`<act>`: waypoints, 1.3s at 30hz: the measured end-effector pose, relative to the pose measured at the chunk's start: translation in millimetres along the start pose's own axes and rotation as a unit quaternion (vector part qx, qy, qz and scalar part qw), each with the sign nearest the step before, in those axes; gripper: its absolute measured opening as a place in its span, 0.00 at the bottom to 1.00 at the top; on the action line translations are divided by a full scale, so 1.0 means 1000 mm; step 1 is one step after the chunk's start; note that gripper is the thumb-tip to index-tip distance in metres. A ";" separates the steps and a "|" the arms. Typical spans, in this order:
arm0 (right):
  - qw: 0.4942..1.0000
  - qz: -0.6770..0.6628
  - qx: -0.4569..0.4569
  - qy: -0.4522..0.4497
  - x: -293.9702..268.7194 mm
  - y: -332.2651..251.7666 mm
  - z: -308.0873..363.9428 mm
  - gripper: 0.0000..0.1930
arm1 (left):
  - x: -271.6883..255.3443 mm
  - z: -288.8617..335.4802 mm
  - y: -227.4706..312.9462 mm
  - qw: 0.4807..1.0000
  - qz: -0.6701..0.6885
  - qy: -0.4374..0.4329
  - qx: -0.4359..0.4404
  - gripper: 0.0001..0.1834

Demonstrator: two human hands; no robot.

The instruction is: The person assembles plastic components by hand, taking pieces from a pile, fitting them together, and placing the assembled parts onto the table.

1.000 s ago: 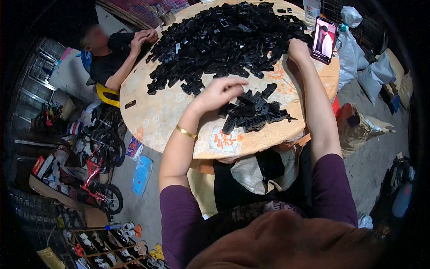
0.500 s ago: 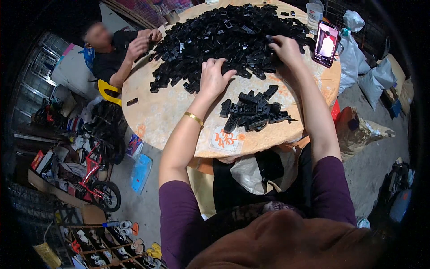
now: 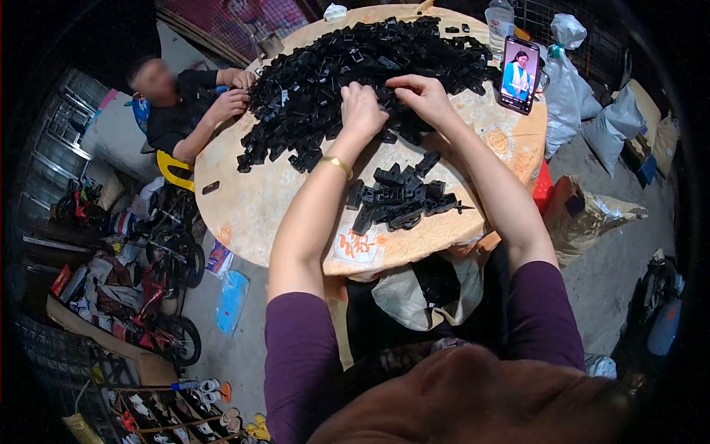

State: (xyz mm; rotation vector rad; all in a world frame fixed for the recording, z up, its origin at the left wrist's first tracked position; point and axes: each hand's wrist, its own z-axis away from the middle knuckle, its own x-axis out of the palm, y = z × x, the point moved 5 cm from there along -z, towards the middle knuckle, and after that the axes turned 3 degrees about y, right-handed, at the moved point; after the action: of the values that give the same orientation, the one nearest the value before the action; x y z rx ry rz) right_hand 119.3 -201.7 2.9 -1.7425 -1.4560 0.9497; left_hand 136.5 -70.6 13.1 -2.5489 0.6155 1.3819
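A big heap of small black plastic parts [image 3: 318,70] covers the far half of a round table [image 3: 244,214]. My left hand [image 3: 362,112] is at the heap's near edge, fingers curled down among the parts; what they grip is hidden. Just right of it, my right hand [image 3: 423,100] has thumb and forefinger bent toward each other over the heap. Anything dark between those fingertips blends into the black parts behind. Closer to me lies a smaller group of larger black plastic pieces [image 3: 403,196], which neither hand touches.
A lit phone [image 3: 520,74] stands upright at the table's right, near a clear plastic bottle [image 3: 500,26]. Across to the left, a co-worker's hands [image 3: 235,96] are at the heap. An open white sack [image 3: 399,300] sits below the near edge. Filled sacks [image 3: 566,111] stand at right.
My right hand has moved left and nearer, beside my left hand. The left hand's spread fingers have curled in. The co-worker's hands have lowered to the heap. The whole view has shifted slightly.
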 end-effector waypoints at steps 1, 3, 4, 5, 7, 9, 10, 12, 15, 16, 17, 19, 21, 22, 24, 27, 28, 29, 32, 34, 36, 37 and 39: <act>1.000 0.000 -0.001 0.003 -0.002 -0.002 0.001 0.13 | -0.007 0.001 -0.001 0.998 0.053 0.028 0.000 0.17; 0.994 -0.114 -0.005 -0.002 0.004 -0.012 0.003 0.15 | -0.018 0.005 -0.014 0.984 0.161 0.068 -0.027 0.17; 0.992 -0.124 -0.028 -0.014 0.009 -0.016 0.006 0.16 | -0.027 0.011 -0.016 0.972 0.220 0.029 -0.082 0.18; 0.992 -0.118 -0.011 -0.041 0.017 -0.017 0.009 0.16 | -0.019 0.015 -0.026 0.946 0.309 0.012 -0.101 0.19; 0.989 -0.113 0.001 -0.096 0.029 -0.018 0.015 0.16 | -0.020 0.030 -0.027 0.882 0.449 -0.021 -0.141 0.21; 0.993 -0.057 -0.009 -0.108 0.035 -0.018 0.019 0.15 | -0.016 0.045 -0.032 0.811 0.548 -0.080 -0.189 0.20; 0.993 -0.027 -0.034 -0.108 0.038 -0.017 0.020 0.15 | -0.011 0.051 -0.034 0.723 0.636 -0.133 -0.234 0.19; 0.994 -0.011 -0.069 -0.086 0.039 -0.014 0.020 0.15 | -0.008 0.058 -0.034 0.688 0.650 -0.173 -0.274 0.15; 0.992 0.056 -0.096 -0.060 0.037 -0.018 0.020 0.14 | -0.013 0.061 -0.029 0.588 0.743 -0.137 -0.290 0.13; 0.994 0.031 -0.088 -0.052 0.037 -0.020 0.022 0.14 | -0.013 0.062 -0.032 0.587 0.743 -0.133 -0.292 0.13; 0.993 0.044 -0.099 -0.049 0.037 -0.024 0.023 0.13 | -0.013 0.062 -0.035 0.593 0.746 -0.126 -0.275 0.13; 0.991 0.059 -0.110 -0.049 0.040 -0.031 0.026 0.13 | -0.014 0.062 -0.039 0.630 0.728 -0.105 -0.248 0.14; 0.988 0.082 -0.132 -0.014 0.039 -0.037 0.028 0.12 | -0.017 0.062 -0.038 0.629 0.731 -0.082 -0.251 0.14; 0.988 0.083 -0.131 -0.015 0.039 -0.036 0.028 0.12 | -0.019 0.062 -0.037 0.629 0.733 -0.062 -0.253 0.15; 0.984 0.106 -0.141 -0.004 0.039 -0.035 0.029 0.12 | -0.022 0.060 -0.036 0.635 0.731 -0.070 -0.242 0.15; 0.992 0.027 -0.119 0.014 0.037 -0.035 0.028 0.12 | -0.030 0.060 -0.026 0.646 0.728 -0.073 -0.219 0.15; 0.992 0.027 -0.120 0.013 0.037 -0.036 0.028 0.12 | -0.033 0.059 -0.023 0.652 0.726 -0.067 -0.207 0.15; 0.993 0.020 -0.115 0.017 0.036 -0.037 0.028 0.12 | -0.031 0.060 -0.024 0.673 0.711 -0.088 -0.186 0.14; 0.992 0.030 -0.123 0.018 0.037 -0.038 0.029 0.12 | -0.029 0.062 -0.026 0.675 0.708 -0.074 -0.191 0.14; 0.989 0.028 -0.139 0.038 0.038 -0.044 0.031 0.12 | -0.028 0.061 -0.029 0.670 0.714 -0.068 -0.192 0.14; 0.988 0.039 -0.148 0.036 0.038 -0.044 0.032 0.12 | -0.027 0.060 -0.030 0.662 0.721 -0.063 -0.192 0.14; 0.986 0.050 -0.155 0.034 0.038 -0.043 0.033 0.11 | -0.026 0.060 -0.029 0.662 0.722 -0.072 -0.190 0.14; 0.983 0.072 -0.168 0.031 0.038 -0.046 0.034 0.12 | -0.025 0.061 -0.026 0.660 0.723 -0.081 -0.187 0.14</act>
State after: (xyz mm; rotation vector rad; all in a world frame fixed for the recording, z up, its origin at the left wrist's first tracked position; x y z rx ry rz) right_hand 71.3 -155.3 20.0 -2.1261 -1.5344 0.7432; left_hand 89.5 -19.5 -0.7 -1.7452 2.9237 2.1180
